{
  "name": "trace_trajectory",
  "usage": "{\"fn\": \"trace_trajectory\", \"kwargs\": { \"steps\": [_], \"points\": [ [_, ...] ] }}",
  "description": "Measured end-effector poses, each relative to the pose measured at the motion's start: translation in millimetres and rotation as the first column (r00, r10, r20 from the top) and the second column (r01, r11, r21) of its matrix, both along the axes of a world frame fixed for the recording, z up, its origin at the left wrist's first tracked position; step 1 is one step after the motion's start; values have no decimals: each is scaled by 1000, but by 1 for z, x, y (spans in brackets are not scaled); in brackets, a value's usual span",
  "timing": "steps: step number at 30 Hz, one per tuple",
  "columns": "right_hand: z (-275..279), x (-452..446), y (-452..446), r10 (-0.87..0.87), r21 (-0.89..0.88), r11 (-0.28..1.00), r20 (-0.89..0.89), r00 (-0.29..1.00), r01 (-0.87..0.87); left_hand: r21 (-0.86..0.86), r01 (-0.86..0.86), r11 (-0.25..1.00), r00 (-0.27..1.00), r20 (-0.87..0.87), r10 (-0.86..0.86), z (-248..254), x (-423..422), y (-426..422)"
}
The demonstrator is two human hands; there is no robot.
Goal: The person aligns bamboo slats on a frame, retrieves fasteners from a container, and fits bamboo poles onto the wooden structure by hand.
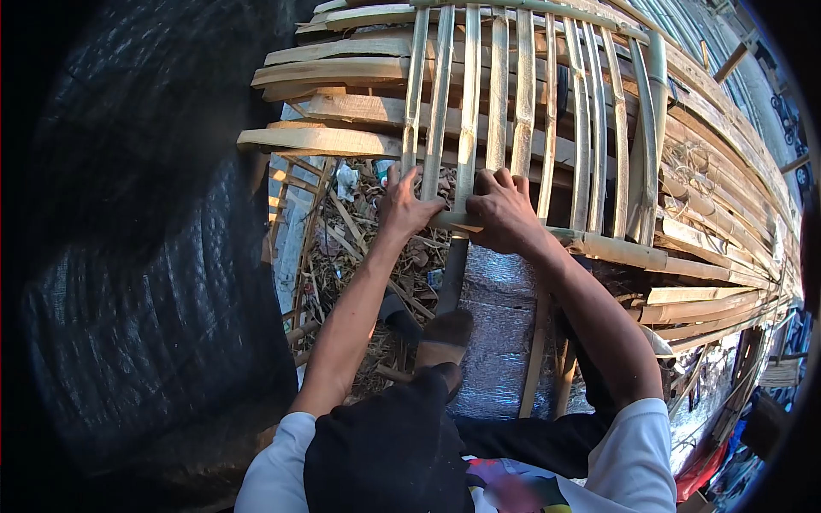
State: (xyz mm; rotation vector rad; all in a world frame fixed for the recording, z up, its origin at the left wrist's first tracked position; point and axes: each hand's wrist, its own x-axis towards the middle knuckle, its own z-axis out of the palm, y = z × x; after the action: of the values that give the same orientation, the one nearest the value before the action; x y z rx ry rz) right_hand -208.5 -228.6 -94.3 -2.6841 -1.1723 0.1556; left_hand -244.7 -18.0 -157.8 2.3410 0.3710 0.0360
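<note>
Head cam: my tee (629, 466) is white w/ a multicol. print (513, 487) at the hem, part blurred, can't read it. Bits of coloured packaging in the litter (419, 256) too, any lettering too small to make out.

Bamboo frame (469, 103) is right in front of me, lying over a stack of rough split planks (342, 70). It has a row of narrow split slats (499, 94), pale & glossy w/ node rings, running approx. parallel from the far rail (556, 10) to the near rail (616, 248), a round greenish-tan pole. Thicker green post (657, 94) on the R side.

My L hand (404, 205) is at the near rail's L end, grip clamped on the frame, fingers bent by the outermost slat, thumb pointing in twd the R. My R hand (505, 212) is just beside it, grip also clamped on the frame, fingers curled over the near rail btwn slats.

Below: dry shavings & scraps, incl. a crumpled white bit (346, 182); crinkly silver foil sheet (496, 325) under my R forearm. Black woven tarp (154, 316) w/ creases fills the L. Far R, more long curved planks w/ frayed fibres (688, 167), plus red sheeting (697, 476) low down.
</note>
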Motion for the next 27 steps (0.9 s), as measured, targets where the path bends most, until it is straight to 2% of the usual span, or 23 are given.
{"fn": "trace_trajectory", "kwargs": {
  "steps": [2, 4, 8, 9, 12, 18, 19, 23, 25, 26, 27],
  "points": [
    [4, 1, 3, -16, 13, 1000, -22, 1000, 16, 35, -17, 999, 998, 57, 15, -4, -1, 5],
    [4, 2, 1, -16, 24, 1000, -27, 1000, 16, 128, -1, 992, 1000, -19, 3, 9, -4, 3],
    [-1, 1, -2, -22, 48, 999, 4, 1000, 21, 13, -56, 998, 997, 61, 55, 8, -4, -6],
    [-1, 1, -2, -19, 76, 997, 21, 1000, 17, 9, -24, 1000, 997, 71, 23, 8, -5, -5],
    [1, 1, -3, -16, 63, 998, 4, 1000, 16, -29, -55, 998, 997, 47, 56, 8, -5, -7],
    [4, 0, -2, -30, 55, 998, 6, 1000, 29, 54, -47, 997, 998, 32, 46, 7, -6, -8],
    [4, 0, -1, -27, 35, 999, -3, 1000, 27, 26, -52, 998, 998, -20, 52, 9, -7, -9],
    [0, -1, -3, -34, 45, 998, 11, 999, 33, 34, -78, 996, 997, -24, 79, 10, -8, -12],
    [0, 0, -4, -16, 53, 998, 14, 1000, 15, -80, -65, 995, 998, -28, 63, 13, -10, -13],
    [-1, 0, -5, -15, 51, 999, 14, 1000, 14, -82, -65, 995, 998, -28, 63, 12, -8, -14],
    [-3, -1, -6, -17, 55, 998, 39, 999, 15, -11, -65, 998, 998, -26, 64, 7, -7, -13]
  ]
}}
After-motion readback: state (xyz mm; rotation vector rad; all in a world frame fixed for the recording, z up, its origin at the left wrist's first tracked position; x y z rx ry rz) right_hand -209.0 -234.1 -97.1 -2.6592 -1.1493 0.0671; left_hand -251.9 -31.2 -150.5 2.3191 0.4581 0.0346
